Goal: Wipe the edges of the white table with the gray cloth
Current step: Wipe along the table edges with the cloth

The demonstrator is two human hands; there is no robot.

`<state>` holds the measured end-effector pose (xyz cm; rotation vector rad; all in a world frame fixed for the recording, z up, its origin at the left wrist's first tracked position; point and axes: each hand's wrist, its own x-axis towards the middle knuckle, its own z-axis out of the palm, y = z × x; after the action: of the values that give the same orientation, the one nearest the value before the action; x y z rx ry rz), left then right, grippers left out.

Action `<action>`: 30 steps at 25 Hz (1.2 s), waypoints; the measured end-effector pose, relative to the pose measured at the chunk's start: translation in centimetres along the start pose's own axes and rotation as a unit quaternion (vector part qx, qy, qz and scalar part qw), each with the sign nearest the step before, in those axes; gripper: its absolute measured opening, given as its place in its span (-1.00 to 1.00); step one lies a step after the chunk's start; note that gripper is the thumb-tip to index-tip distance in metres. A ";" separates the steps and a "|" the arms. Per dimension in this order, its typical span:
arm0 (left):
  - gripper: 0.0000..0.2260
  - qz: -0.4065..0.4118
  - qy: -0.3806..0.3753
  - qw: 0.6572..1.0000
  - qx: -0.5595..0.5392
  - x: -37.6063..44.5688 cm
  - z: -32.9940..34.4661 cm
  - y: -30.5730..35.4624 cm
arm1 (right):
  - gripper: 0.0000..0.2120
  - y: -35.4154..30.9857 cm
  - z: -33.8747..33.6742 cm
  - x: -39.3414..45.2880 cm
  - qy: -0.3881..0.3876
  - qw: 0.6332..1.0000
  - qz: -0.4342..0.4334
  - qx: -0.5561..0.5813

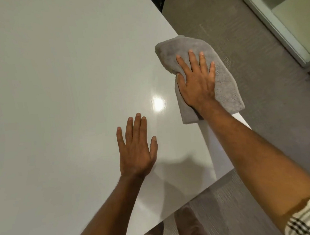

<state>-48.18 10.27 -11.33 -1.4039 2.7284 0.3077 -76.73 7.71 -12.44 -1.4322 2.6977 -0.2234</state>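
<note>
The white table (59, 91) fills the left and middle of the view; its right edge runs diagonally from the top centre down to a near corner at the right. A folded gray cloth (226, 85) lies draped over that right edge, partly hanging past it. My right hand (197, 82) presses flat on the cloth with fingers spread, thumb tucked at the cloth's left side. My left hand (136, 148) rests flat on the bare tabletop, fingers apart, holding nothing, a little below and left of the cloth.
Gray carpet (236, 27) covers the floor to the right of the table. A pale framed panel or wall base (284, 33) runs along the upper right. My shoes (188, 224) show below the table's near edge. A light glare (157, 103) sits on the tabletop near the cloth.
</note>
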 end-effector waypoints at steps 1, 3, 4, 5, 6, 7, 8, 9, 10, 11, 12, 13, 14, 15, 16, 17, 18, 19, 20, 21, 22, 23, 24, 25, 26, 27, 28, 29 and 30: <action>-0.40 0.002 0.001 1.000 0.007 0.0 0.0 0.0 | -0.46 1.0 -0.2 -1.5 0.002 1.000 0.010 -0.003; -0.40 0.006 0.004 1.000 0.024 0.0 0.0 -0.1 | -0.45 3.5 -0.9 -5.8 -0.006 1.000 0.030 -0.007; -0.40 0.007 0.004 1.000 0.029 -0.1 0.0 -0.1 | -0.45 4.8 -1.3 -8.4 -0.015 0.999 0.043 -0.004; -0.40 0.009 0.005 0.999 0.031 -0.2 0.0 -0.1 | -0.45 6.0 -1.7 -10.8 -0.022 0.998 0.060 0.002; -0.40 0.009 0.008 0.999 0.030 -0.3 0.1 -0.1 | -0.45 7.0 -2.0 -13.2 -0.025 0.997 0.079 0.008; -0.40 0.008 0.014 0.999 0.029 -0.4 0.1 -0.1 | -0.45 7.7 -2.3 -15.3 -0.025 0.994 0.102 0.010; -0.41 0.008 0.020 0.999 0.030 -0.5 0.1 0.0 | -0.45 8.1 -2.5 -17.2 -0.025 0.992 0.127 0.010; -0.41 0.009 0.024 0.999 0.029 -0.5 0.1 0.0 | -0.45 8.1 -2.5 -19.0 -0.024 0.988 0.151 0.009; -0.41 0.011 0.026 0.999 0.028 -0.6 0.1 0.0 | -0.45 7.7 -2.5 -20.6 -0.024 0.985 0.173 0.010; -0.41 0.012 0.027 0.999 0.026 -0.6 0.1 0.0 | -0.45 6.8 -2.3 -22.1 -0.023 0.981 0.194 0.011; -0.41 0.013 0.030 0.999 0.024 -0.6 0.2 0.0 | -0.44 5.5 -2.1 -23.4 -0.020 0.977 0.211 0.014; -0.41 0.013 0.034 0.999 0.022 -0.6 0.2 -0.1 | -0.43 3.8 -1.8 -24.7 -0.019 0.975 0.222 0.019; -0.41 0.014 0.036 0.999 0.019 -0.7 0.2 -0.1 | -0.43 1.8 -1.4 -26.2 -0.019 0.973 0.229 0.023; -0.41 0.016 0.037 0.999 0.017 -0.7 0.2 0.0 | -0.42 -0.3 -1.2 -27.7 -0.019 0.974 0.226 0.025; -0.41 0.018 0.038 0.999 0.018 -0.8 0.2 -0.1 | -0.41 -2.6 -0.9 -29.4 -0.023 0.976 0.216 0.024; -0.40 0.020 0.037 0.999 0.017 -0.8 0.2 -0.2 | -0.42 -5.1 -0.5 -31.1 -0.025 0.978 0.204 0.028; -0.40 0.021 0.033 0.999 0.012 -0.7 0.1 -0.2 | -0.44 -7.5 0.0 -32.8 -0.027 0.980 0.196 0.036; -0.40 0.022 0.029 0.999 0.006 -0.7 0.1 -0.2 | -0.45 -9.8 0.4 -34.6 -0.029 0.980 0.193 0.044; -0.40 0.022 0.027 0.999 0.001 -0.7 0.0 -0.3 | -0.46 -12.0 0.7 -36.3 -0.034 0.981 0.187 0.048; -0.40 0.022 0.024 0.999 -0.003 -0.7 0.1 -0.3 | -0.46 -14.0 1.1 -37.9 -0.043 0.982 0.179 0.049; -0.40 0.022 0.022 0.999 -0.006 -0.7 0.1 -0.4 | -0.45 -15.6 1.4 -39.4 -0.050 0.983 0.171 0.055; -0.40 0.021 0.023 0.999 -0.008 -0.6 0.2 -0.4 | -0.42 -16.7 1.5 -40.3 -0.050 0.983 0.163 0.064; -0.41 0.019 0.027 0.999 -0.009 -0.6 0.3 -0.4 | -0.40 -17.3 1.7 -40.6 -0.046 0.984 0.159 0.070; -0.41 0.018 0.031 0.999 -0.007 -0.6 0.4 -0.5 | -0.38 -17.4 1.8 -40.5 -0.043 0.984 0.159 0.070; -0.41 0.019 0.034 0.999 -0.007 -0.5 0.5 -0.6 | -0.37 -17.1 1.8 -40.2 -0.046 0.984 0.160 0.063; -0.41 0.021 0.035 0.999 -0.008 -0.5 0.6 -0.6 | -0.39 -16.4 1.8 -39.6 -0.045 0.984 0.162 0.051; -0.42 0.022 0.037 0.999 -0.008 -0.6 0.7 -0.7 | -0.41 -15.3 1.7 -38.7 -0.033 0.985 0.164 0.041; -0.42 0.022 0.039 0.999 -0.006 -0.6 0.7 -0.7 | -0.43 -13.8 1.5 -37.5 -0.016 0.985 0.169 0.031; -0.42 0.022 0.043 0.999 -0.004 -0.7 0.6 -0.6 | -0.43 -12.0 1.1 -35.9 -0.011 0.984 0.177 0.024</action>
<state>-47.28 10.65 -11.87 -1.3916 2.8330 0.2675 -46.70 30.69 -11.52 -0.9118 2.8446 -0.2417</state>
